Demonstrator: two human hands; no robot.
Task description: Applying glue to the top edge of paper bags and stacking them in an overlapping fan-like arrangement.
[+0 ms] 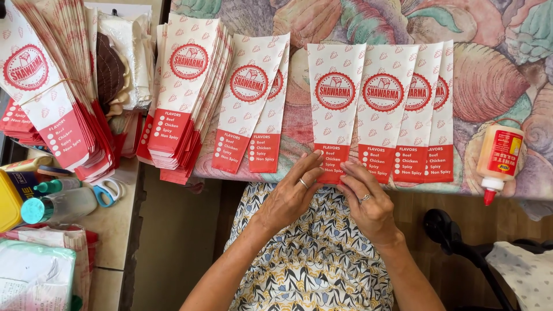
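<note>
Paper sleeve (334,109), flat and empty, is laid on the patterned cloth (489,80) among overlapping others. Its red lower edge is pressed under extended fingers of left hand (288,198) and right hand (368,204). Glue bottle (499,158) lies well apart.

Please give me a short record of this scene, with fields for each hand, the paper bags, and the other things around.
left hand: fingertips on the red bottom end of the paper bag nearest it; wears a ring
right hand: fingertips on the same bag's bottom end; wears a ring
bags in row: white and red, flat, overlapping, to the right on the floral cloth
bag stack: thick pile, further left
glue bottle: lying at the right, red nozzle toward the person
scissors: blue handles, on the side table at the left
</note>
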